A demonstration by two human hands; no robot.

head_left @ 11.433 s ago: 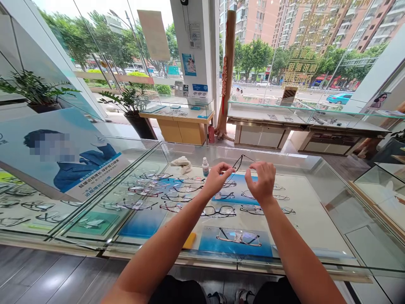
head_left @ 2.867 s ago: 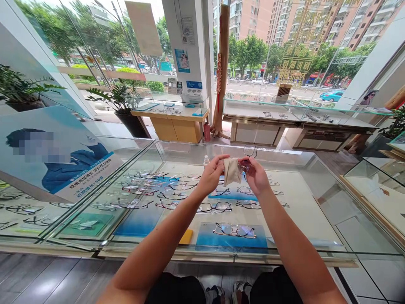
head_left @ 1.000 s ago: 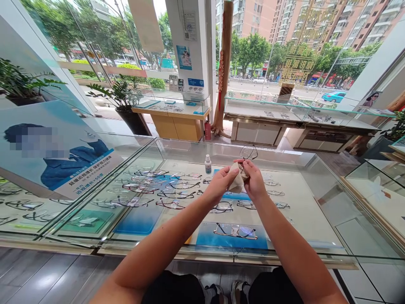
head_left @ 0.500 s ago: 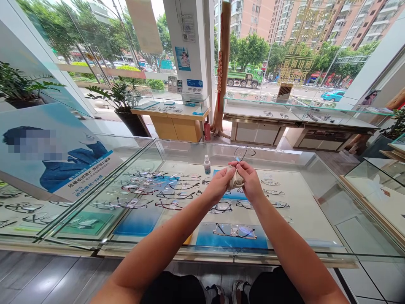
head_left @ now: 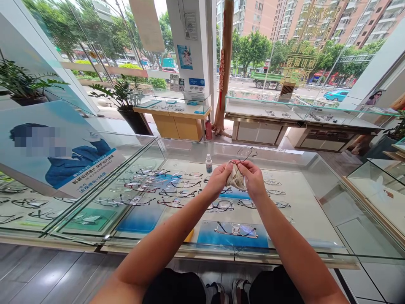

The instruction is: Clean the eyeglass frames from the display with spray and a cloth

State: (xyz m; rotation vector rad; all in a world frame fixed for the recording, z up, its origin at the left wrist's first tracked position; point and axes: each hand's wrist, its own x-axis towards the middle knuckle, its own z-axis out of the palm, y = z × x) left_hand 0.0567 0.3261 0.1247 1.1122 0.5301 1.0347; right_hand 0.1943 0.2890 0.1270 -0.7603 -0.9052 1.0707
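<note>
Above the glass counter, my left hand (head_left: 220, 176) and my right hand (head_left: 254, 175) meet with fingers pinched. Between them hangs a crumpled beige cleaning cloth (head_left: 235, 179), gripped by the left hand. A thin-framed pair of eyeglasses (head_left: 247, 152) sticks up past the right fingertips; part of it is hidden by the fingers and cloth. The right hand closes on these eyeglasses, with the cloth against its fingers. Just left of the hands stands a small white-capped bottle (head_left: 209, 164), upright and untouched.
Under the glass of the display counter (head_left: 303, 211) lie several eyeglasses, including a gold-rimmed pair (head_left: 236, 230) at the front. A sign board (head_left: 60, 152) leans at the left. Farther back are a potted plant (head_left: 129, 109), a wooden cabinet (head_left: 174, 126) and another display case (head_left: 259, 126).
The cloth hangs more spread out below the fingers than before. Both hands and the eyeglasses have shifted slightly in view. The bottle stays in place on the counter.
</note>
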